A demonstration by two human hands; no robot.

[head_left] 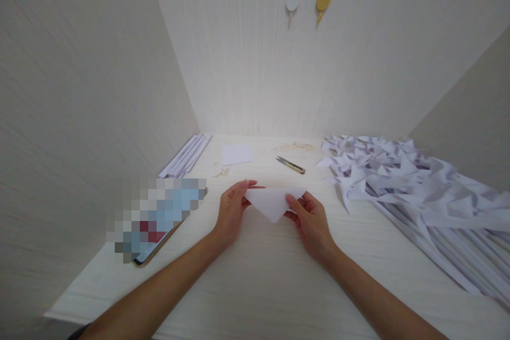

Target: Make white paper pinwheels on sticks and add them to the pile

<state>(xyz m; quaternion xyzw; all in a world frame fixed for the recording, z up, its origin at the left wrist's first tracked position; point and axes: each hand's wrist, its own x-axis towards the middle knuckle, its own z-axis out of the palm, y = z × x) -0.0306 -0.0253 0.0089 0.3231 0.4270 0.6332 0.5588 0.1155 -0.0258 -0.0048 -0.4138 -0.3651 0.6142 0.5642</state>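
Note:
A white sheet of paper, folded into a triangle with its point toward me, is held above the table between both hands. My left hand pinches its left corner, fingers partly behind the paper. At the right side, my right hand grips it with the thumb on the front face and the fingers behind. Beyond my hands lie a flat square of white paper and a pair of small thread snips.
Paper pinwheels with paper sticks are heaped along the right. Rolled paper sticks lie at the back left, near a device with a blurred screen. Small toothpick-like bits are scattered behind my hands. Two hooks hang on the wall.

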